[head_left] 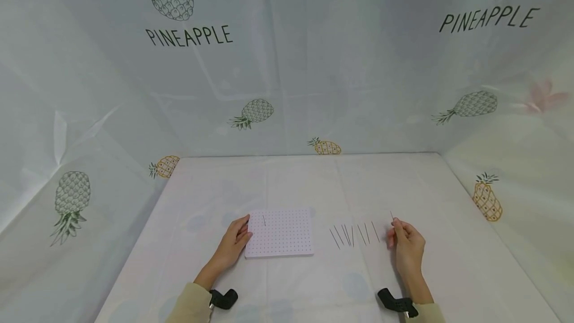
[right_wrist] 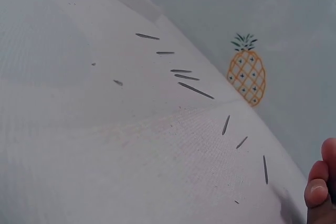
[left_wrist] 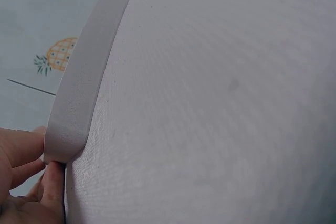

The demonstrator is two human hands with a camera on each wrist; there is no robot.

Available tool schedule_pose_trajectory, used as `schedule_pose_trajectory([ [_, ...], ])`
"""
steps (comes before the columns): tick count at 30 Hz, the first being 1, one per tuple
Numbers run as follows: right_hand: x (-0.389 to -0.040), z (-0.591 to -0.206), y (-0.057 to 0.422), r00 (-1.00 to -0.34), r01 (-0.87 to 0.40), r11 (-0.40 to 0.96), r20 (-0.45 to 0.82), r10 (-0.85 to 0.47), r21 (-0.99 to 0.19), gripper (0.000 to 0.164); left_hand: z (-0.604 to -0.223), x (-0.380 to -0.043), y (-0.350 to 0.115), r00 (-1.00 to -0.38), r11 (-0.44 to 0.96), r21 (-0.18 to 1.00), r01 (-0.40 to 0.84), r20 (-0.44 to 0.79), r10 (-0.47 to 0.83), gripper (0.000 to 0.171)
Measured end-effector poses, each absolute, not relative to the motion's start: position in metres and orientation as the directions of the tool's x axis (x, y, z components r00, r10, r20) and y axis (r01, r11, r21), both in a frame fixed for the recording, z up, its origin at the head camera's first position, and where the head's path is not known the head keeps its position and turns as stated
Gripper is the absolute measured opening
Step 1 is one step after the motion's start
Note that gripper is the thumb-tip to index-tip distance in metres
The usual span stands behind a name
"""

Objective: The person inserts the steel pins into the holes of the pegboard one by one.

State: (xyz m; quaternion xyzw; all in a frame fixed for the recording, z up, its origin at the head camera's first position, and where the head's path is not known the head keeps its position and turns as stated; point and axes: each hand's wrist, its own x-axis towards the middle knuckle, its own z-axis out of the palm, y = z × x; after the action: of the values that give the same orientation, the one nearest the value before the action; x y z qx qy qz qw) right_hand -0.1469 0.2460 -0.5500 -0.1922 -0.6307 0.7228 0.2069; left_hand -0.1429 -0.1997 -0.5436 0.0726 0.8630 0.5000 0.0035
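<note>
My left hand (head_left: 232, 243) grips the left edge of a white board (head_left: 282, 238) dotted with rows of small holes. In the left wrist view, thumb and fingers (left_wrist: 52, 182) close on a corner of that board (left_wrist: 71, 124). One thin dark pin (head_left: 264, 220) stands up from the board near its upper left. Off to the right, my right hand (head_left: 409, 249) pinches another thin dark pin (head_left: 391, 214) by its lower part, tip upward. Only some fingertips of this hand show in the right wrist view, at the lower right; the held pin cannot be seen there.
Between board and right hand, several loose dark pins (head_left: 353, 236) lie in a spread row on the white tablecloth (head_left: 314, 288). A pineapple-printed curtain (head_left: 296, 64) rises behind the table and at both sides. Black camera mounts (head_left: 223, 299) sit on both wrists.
</note>
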Motion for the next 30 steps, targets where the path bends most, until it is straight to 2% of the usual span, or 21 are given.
schedule_pose_trajectory([
  [15, -0.1474, -0.5568, 0.2462, -0.831, -0.124, -0.175, 0.006, 0.556, -0.977, 0.034, -0.5419, -0.1411, -0.2001, -0.99, 0.487, 0.865, 0.118, 0.063, 0.129, 0.052],
  [30, -0.1497, -0.5557, 0.2424, -0.849, -0.14, -0.109, 0.063, 0.524, -0.984, 0.03, -0.5441, -0.1434, -0.2001, -0.99, 0.461, 0.88, 0.115, 0.062, 0.129, 0.053],
])
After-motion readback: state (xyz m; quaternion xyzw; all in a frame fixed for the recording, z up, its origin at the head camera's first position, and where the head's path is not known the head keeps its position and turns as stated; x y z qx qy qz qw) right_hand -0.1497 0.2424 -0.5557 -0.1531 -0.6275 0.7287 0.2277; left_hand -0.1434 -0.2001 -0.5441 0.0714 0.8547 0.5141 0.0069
